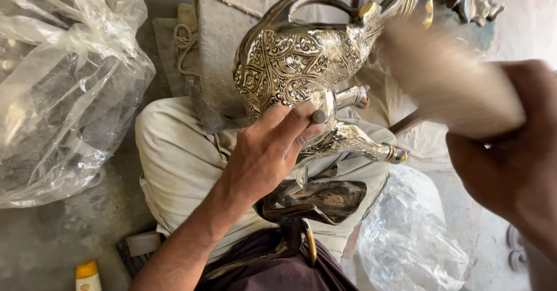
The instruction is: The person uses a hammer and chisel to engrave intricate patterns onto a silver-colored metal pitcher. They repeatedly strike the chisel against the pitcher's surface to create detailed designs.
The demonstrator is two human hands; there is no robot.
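Note:
A shiny engraved metal elephant figure (301, 59) rests on my lap, lying on its side with its legs pointing right. My left hand (270, 149) grips its lower body, thumb pressed on the ornate flank. My right hand (510, 157) holds a pale brush (452, 82), blurred with motion, against the figure's head end at the upper right. A second polished metal piece (316, 201) lies on my lap below the left hand.
A large crumpled clear plastic bag (64, 88) lies on the floor at left. Another plastic sheet (406, 239) sits lower right. A small bottle with a yellow cap (87, 275) stands at the bottom left. Grey cloth with rope (223, 30) lies behind the figure. More metal pieces (473, 1) show top right.

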